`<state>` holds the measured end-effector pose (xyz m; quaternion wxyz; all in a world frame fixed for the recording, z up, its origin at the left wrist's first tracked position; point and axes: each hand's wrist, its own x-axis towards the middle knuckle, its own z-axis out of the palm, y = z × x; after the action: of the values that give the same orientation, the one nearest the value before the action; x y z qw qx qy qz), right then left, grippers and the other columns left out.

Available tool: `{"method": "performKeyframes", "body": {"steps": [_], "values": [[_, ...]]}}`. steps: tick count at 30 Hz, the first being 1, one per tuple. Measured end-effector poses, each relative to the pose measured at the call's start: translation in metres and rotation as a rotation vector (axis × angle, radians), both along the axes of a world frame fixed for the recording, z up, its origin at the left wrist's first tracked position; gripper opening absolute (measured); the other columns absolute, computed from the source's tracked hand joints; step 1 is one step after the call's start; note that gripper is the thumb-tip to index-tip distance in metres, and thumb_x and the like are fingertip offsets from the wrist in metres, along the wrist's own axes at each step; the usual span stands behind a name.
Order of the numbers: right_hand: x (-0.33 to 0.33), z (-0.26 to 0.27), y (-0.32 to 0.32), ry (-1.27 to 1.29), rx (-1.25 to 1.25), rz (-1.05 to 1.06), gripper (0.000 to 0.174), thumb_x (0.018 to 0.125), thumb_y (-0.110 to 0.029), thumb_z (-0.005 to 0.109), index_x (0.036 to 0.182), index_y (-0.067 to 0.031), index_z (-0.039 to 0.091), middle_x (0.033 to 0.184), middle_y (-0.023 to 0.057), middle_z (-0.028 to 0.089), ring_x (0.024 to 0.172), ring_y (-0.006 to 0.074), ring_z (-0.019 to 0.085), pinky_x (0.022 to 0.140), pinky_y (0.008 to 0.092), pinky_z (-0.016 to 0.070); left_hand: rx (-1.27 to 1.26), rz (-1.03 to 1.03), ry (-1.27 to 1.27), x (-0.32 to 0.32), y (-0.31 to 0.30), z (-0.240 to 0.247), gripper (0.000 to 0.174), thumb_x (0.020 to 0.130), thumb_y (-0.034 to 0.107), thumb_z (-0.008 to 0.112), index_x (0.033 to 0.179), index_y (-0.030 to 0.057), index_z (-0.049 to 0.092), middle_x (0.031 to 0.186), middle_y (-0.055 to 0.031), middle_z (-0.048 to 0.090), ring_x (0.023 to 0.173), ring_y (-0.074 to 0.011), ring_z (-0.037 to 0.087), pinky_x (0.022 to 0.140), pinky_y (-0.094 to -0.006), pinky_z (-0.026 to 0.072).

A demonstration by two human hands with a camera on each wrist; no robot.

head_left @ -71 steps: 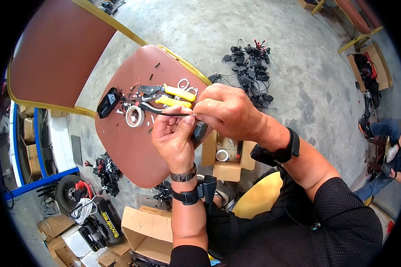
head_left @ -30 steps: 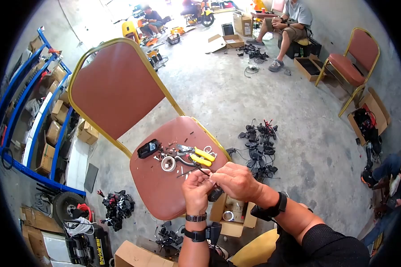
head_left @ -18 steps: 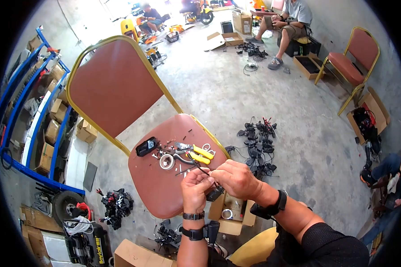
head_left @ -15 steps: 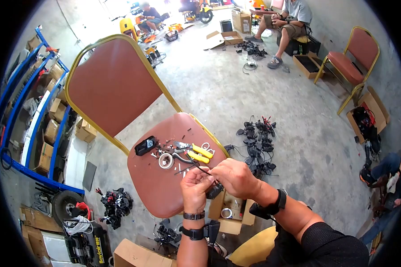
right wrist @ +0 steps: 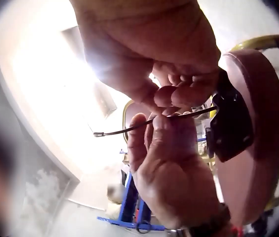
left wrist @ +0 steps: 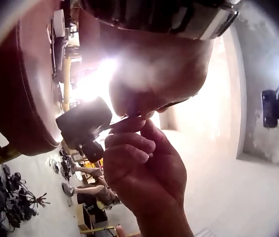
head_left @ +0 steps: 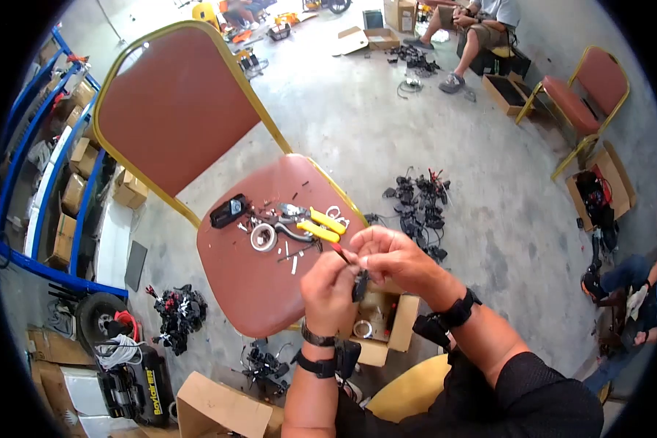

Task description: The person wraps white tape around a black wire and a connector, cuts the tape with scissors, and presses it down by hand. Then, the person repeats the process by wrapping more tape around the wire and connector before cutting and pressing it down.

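A thin black cable (right wrist: 124,130) runs from a small black box-like device (right wrist: 232,121) across the fingertips of both hands. In the head view the left hand (head_left: 328,292), back turned up, pinches the cable between thumb and fingers. A short red and black wire end (head_left: 339,251) sticks up above its fingertips. Right beside it, the right hand (head_left: 398,261) curls its fingers and pinches at the same cable. The device hangs below the meeting fingertips, near the chair seat's edge; in the left wrist view the device (left wrist: 85,121) shows beside both hands.
On the brown chair seat (head_left: 233,292) lie yellow-handled pliers (head_left: 321,226), a tape roll (head_left: 263,237), a black case (head_left: 228,211) and scraps. Black cabled parts (head_left: 420,201) lie on the floor. An open carton (head_left: 376,350) stands below the hands; blue shelving (head_left: 44,175) is at left.
The head view first rose to show more of the room, then dipped slightly. The left hand has rolled from palm up to back up. A red wire end now shows above its fingers.
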<state>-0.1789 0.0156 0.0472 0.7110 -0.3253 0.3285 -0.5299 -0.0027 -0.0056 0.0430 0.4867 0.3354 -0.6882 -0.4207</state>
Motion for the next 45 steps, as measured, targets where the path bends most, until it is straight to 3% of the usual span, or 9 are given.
{"method": "performKeyframes", "body": {"steps": [4, 9, 13, 20, 26, 32, 39, 41, 45], "values": [[0.008, 0.004, 0.003, 0.395, -0.311, -0.111, 0.039, 0.087, 0.001, 0.069, 0.124, 0.002, 0.054, 0.094, 0.0019, 0.064, 0.076, 0.0057, 0.058, 0.066, 0.0228, 0.0488, 0.383, -0.01, 0.349, 0.0, -0.004, -0.005, 0.021, 0.088, -0.01, 0.066, 0.108, -0.0037, 0.063, 0.096, -0.0067, 0.069, 0.079, -0.0112, 0.065, 0.072, -0.0245, 0.0559], [0.007, 0.008, 0.001, 0.962, -0.81, -0.386, 0.043, 0.078, 0.007, 0.067, 0.119, -0.0051, 0.059, 0.092, 0.0093, 0.063, 0.076, 0.0196, 0.064, 0.068, 0.0313, 0.0531, 0.518, -0.107, 0.45, 0.01, -0.012, -0.013, 0.024, 0.086, -0.014, 0.064, 0.107, -0.0027, 0.064, 0.096, -0.0081, 0.069, 0.083, -0.0119, 0.066, 0.074, -0.0248, 0.0557], [0.014, 0.0, -0.005, 1.073, -1.042, -0.56, 0.04, 0.078, 0.004, 0.068, 0.116, -0.0078, 0.062, 0.087, 0.0097, 0.064, 0.077, 0.0281, 0.064, 0.07, 0.0383, 0.0538, 0.669, -0.202, 0.52, 0.012, -0.014, -0.008, 0.025, 0.086, -0.014, 0.062, 0.109, -0.0033, 0.063, 0.094, -0.0093, 0.069, 0.081, -0.0138, 0.067, 0.073, -0.0269, 0.0579], [0.012, -0.003, -0.001, 1.187, -1.077, -0.463, 0.031, 0.078, 0.002, 0.068, 0.108, -0.0079, 0.065, 0.078, 0.0042, 0.064, 0.073, 0.0243, 0.063, 0.066, 0.0356, 0.0531, 0.811, -0.215, 0.488, 0.017, -0.018, -0.017, 0.027, 0.085, -0.009, 0.062, 0.112, -0.0041, 0.062, 0.094, -0.0095, 0.071, 0.076, -0.0159, 0.069, 0.068, -0.0265, 0.0577], [0.012, -0.008, -0.003, 1.061, -0.992, -0.5, 0.026, 0.081, 0.002, 0.067, 0.106, -0.0029, 0.064, 0.074, 0.0066, 0.062, 0.066, 0.0205, 0.061, 0.06, 0.0331, 0.0514, 0.753, -0.224, 0.49, 0.014, -0.017, -0.02, 0.028, 0.084, -0.01, 0.064, 0.112, -0.0031, 0.063, 0.094, -0.0092, 0.071, 0.077, -0.0148, 0.068, 0.07, -0.0261, 0.0575], [0.012, -0.001, 0.009, 0.623, -0.382, -0.231, 0.018, 0.088, 0.002, 0.06, 0.106, 0.0011, 0.062, 0.077, 0.0008, 0.064, 0.069, 0.0039, 0.057, 0.058, 0.0239, 0.0474, 0.715, -0.246, 0.529, 0.013, -0.016, -0.021, 0.028, 0.084, -0.015, 0.065, 0.109, -0.0028, 0.064, 0.099, -0.0093, 0.07, 0.086, -0.0132, 0.068, 0.075, -0.0252, 0.0586], [-0.002, -0.001, 0.001, 0.125, 0.061, -0.024, 0.03, 0.087, 0.001, 0.064, 0.116, -0.001, 0.063, 0.08, -0.0005, 0.064, 0.06, 0.0021, 0.052, 0.05, 0.0177, 0.0403, 0.296, -0.114, 0.254, 0.002, -0.003, -0.012, 0.027, 0.086, -0.012, 0.065, 0.111, -0.0028, 0.063, 0.098, -0.0076, 0.069, 0.084, -0.0108, 0.064, 0.076, -0.024, 0.0544], [-0.001, -0.006, 0.002, 0.02, 0.076, -0.021, 0.031, 0.087, 0.001, 0.064, 0.118, -0.0005, 0.062, 0.079, -0.0005, 0.064, 0.059, 0.0026, 0.051, 0.05, 0.018, 0.0404, 0.087, -0.081, 0.152, 0.001, -0.004, -0.023, 0.027, 0.087, -0.009, 0.066, 0.113, -0.002, 0.063, 0.098, -0.008, 0.069, 0.081, -0.0105, 0.063, 0.075, -0.0245, 0.0534], [0.005, -0.013, 0.0, 0.099, -0.046, -0.039, 0.038, 0.085, 0.003, 0.065, 0.122, -0.0012, 0.059, 0.086, 0.0002, 0.064, 0.064, 0.0037, 0.054, 0.056, 0.02, 0.0435, 0.358, -0.078, 0.326, 0.002, -0.004, -0.012, 0.03, 0.086, -0.012, 0.066, 0.114, -0.0017, 0.063, 0.097, -0.0059, 0.067, 0.084, -0.0092, 0.063, 0.075, -0.0222, 0.0521]]}}
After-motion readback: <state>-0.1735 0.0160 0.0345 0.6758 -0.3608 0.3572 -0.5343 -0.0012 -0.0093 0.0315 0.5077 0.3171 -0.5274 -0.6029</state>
